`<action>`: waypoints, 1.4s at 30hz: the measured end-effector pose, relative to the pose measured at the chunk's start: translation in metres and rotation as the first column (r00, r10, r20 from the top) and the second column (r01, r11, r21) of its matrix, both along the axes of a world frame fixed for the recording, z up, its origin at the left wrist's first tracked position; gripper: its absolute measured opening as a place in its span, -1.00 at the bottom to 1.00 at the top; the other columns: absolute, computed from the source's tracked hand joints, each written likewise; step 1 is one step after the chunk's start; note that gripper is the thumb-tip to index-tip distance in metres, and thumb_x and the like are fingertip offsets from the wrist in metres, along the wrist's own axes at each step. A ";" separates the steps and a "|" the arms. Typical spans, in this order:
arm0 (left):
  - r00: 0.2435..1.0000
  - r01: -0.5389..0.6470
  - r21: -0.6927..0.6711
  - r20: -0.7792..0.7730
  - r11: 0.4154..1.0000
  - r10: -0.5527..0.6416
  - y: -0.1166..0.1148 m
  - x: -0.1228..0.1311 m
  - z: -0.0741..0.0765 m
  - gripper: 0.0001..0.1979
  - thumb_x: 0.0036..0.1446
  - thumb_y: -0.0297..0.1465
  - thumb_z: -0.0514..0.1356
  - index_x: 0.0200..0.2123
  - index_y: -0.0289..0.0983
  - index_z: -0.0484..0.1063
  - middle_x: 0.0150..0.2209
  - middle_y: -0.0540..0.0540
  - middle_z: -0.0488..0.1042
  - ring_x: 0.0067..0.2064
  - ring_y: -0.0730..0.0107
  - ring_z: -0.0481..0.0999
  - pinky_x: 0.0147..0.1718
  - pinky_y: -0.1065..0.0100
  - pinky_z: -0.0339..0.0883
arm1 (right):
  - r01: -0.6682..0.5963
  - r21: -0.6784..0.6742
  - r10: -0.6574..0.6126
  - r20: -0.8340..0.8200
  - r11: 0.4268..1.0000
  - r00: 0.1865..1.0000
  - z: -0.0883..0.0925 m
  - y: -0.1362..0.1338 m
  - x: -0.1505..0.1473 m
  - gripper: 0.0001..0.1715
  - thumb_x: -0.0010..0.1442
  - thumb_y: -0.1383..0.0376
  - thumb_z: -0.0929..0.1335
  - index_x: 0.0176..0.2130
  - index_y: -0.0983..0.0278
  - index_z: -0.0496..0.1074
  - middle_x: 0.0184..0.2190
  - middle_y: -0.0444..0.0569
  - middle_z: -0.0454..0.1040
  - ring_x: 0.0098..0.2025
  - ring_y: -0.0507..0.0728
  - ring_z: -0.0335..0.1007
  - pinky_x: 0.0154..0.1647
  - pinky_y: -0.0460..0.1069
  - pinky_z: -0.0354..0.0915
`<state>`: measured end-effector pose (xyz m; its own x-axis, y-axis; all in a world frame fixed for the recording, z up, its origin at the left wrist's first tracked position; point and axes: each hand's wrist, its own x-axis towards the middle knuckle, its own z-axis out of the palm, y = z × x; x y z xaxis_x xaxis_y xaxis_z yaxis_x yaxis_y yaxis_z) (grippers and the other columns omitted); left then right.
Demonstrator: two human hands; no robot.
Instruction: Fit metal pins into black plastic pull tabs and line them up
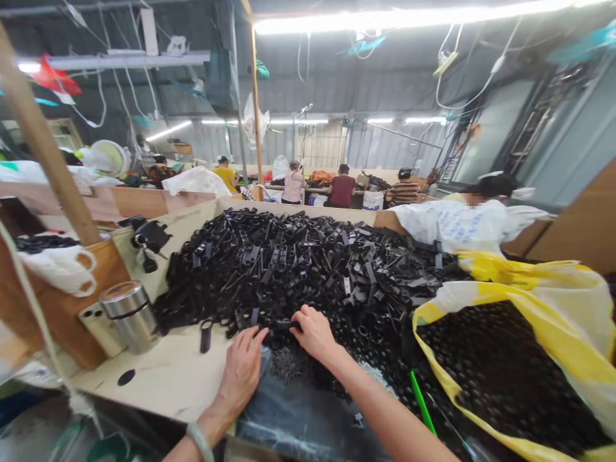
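Observation:
My right hand (314, 332) is closed, thumb and fingertips pinching a small black plastic part (283, 325) at the front edge of a large heap of similar black parts (289, 256). To its left, my left hand (242, 367) rests on the pale tabletop with fingers stretched forward; its fingertips come close to the held part, and I see nothing gripped in them. A single black piece with a ring end (206, 336) lies apart, left of that hand. Between my forearms sit a small pile of grey metal pins or screws (286, 362) and a dark work mat (293, 427).
On the right is a yellow-and-white sack (436, 311) full of small black pieces, beside a bright green stick (423, 404). A steel flask (129, 321) stands left, near a black disc (126, 377). Wooden boards border the bench; several people work farther back.

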<state>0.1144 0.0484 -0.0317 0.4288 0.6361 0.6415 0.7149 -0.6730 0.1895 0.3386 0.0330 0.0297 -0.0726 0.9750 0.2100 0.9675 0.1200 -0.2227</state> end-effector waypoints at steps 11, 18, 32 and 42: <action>0.971 -0.133 -0.003 -0.200 0.991 0.130 -0.009 -0.004 0.000 -0.52 0.35 -0.50 0.03 0.24 -0.11 0.46 0.27 -0.17 0.46 0.30 0.06 0.35 0.17 0.05 0.32 | 0.053 0.159 -0.012 -0.248 0.986 0.969 0.010 -0.003 0.054 -0.88 0.36 0.25 0.34 -0.19 0.19 0.50 -0.20 -0.06 0.52 -0.17 0.14 0.52 -0.09 0.00 0.37; 0.953 -0.193 0.005 -0.238 0.981 0.189 -0.015 -0.004 -0.005 -0.47 0.31 -0.55 0.03 0.26 -0.08 0.44 0.25 -0.14 0.47 0.29 0.13 0.37 0.19 0.09 0.34 | 0.081 0.214 0.013 -0.404 0.974 0.915 0.016 0.014 0.070 -0.86 0.27 0.24 0.37 -0.34 0.20 0.49 -0.35 -0.07 0.51 -0.34 0.17 0.52 -0.25 0.03 0.41; 0.923 -0.287 0.188 -0.206 0.939 0.323 -0.004 0.000 -0.028 -0.40 0.26 -0.58 0.06 0.26 0.03 0.45 0.36 -0.19 0.36 0.34 0.00 0.33 0.15 -0.02 0.33 | 0.389 0.327 -0.187 -0.509 0.861 0.840 0.077 0.106 0.086 -0.64 0.46 0.15 0.36 0.14 0.27 0.42 0.03 0.04 0.50 -0.06 0.18 0.52 -0.01 0.17 0.48; 0.946 -0.300 0.048 -0.112 0.953 0.303 0.000 0.004 -0.046 -0.31 0.22 -0.59 0.10 0.38 -0.03 0.30 0.48 -0.28 0.12 0.43 -0.17 0.19 0.20 -0.19 0.31 | 0.230 0.320 -0.157 -0.239 0.919 0.958 0.080 0.133 0.037 -0.50 0.36 0.10 0.41 0.22 0.16 0.40 0.03 0.06 0.45 0.04 0.26 0.42 0.00 0.14 0.41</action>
<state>0.1184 0.0486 -0.0775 0.2927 0.7284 0.6195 0.9012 -0.4268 0.0761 0.3753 0.1662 0.1099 0.1901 0.8318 0.5215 0.9171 0.0392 -0.3968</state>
